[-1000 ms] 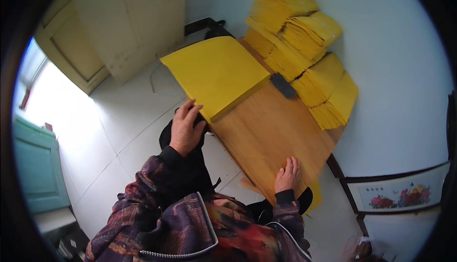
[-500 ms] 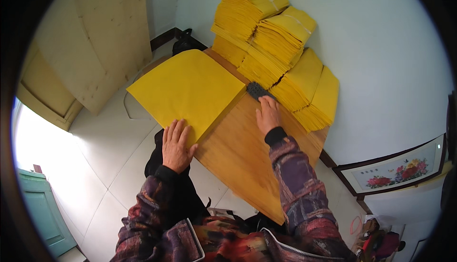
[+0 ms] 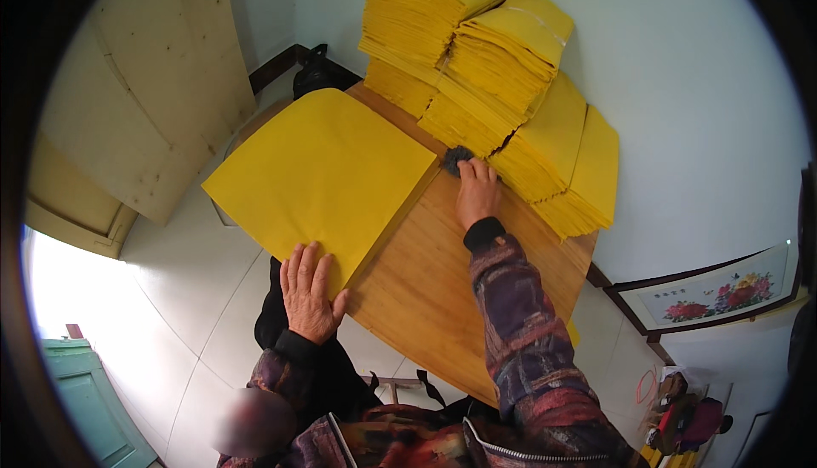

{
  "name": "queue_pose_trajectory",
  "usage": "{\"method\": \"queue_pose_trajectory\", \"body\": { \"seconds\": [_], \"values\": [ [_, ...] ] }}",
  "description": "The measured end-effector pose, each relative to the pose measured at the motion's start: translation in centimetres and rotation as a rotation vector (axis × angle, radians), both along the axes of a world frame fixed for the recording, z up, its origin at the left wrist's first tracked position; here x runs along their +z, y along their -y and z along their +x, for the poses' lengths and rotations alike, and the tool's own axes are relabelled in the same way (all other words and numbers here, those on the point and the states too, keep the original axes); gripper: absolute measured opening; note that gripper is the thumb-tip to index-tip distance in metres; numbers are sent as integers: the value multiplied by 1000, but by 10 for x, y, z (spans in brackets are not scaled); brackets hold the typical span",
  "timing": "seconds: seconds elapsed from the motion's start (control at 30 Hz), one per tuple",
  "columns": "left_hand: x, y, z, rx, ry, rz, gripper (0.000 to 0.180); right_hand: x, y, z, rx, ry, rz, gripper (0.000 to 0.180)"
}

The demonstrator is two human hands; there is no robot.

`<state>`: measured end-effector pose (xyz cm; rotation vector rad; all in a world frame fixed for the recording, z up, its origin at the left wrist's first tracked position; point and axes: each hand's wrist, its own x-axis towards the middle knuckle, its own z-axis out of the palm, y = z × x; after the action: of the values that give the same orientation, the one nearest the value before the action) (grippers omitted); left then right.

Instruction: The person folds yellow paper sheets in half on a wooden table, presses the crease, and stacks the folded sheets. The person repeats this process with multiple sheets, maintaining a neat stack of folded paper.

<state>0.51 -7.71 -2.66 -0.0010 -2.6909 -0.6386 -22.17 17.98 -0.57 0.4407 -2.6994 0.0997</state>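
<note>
A wide stack of yellow paper sheets (image 3: 328, 170) lies on the wooden table, its far-left part reaching over the table's edge. My left hand (image 3: 308, 296) rests flat on the stack's near corner, fingers stretched out and slightly spread, thumb at the side edge. Just right of the stack's right corner, my right hand (image 3: 478, 191) is closed around a dark grey, bristly brush (image 3: 458, 159). Only the far end of the brush shows; my fingers cover the rest. It sits between the stack and the tied yellow bundles.
Folded yellow paper bundles (image 3: 502, 59), tied with pale bands, are piled high along the table's (image 3: 425, 289) far-right side against the wall. A black bag (image 3: 319, 72) stands behind the table. Wooden boards (image 3: 153, 68) lean at the left. A framed flower picture (image 3: 706, 296) is at the right.
My right hand has shifted slightly further over the brush, covering more of it. The whole view has tilted a little. My left hand stays flat on the same corner of the stack.
</note>
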Motion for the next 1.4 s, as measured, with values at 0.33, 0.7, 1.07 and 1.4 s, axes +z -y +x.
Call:
{"method": "queue_pose_trajectory", "body": {
  "seconds": [0.33,0.7,1.07,1.4],
  "values": [
    [2,0,1,-4,-32,14,58,16,11,12,28,126,-83,28],
    [15,8,11,87,-38,98,58,20,82,-53,83,564,-270,57],
    [4,22,-1,94,-74,386,46,25,91,-26,-31,511,-116,53],
    [3,24,-1,102,-67,423,44,14,90,-23,-48,440,-171,53]
  ]
}}
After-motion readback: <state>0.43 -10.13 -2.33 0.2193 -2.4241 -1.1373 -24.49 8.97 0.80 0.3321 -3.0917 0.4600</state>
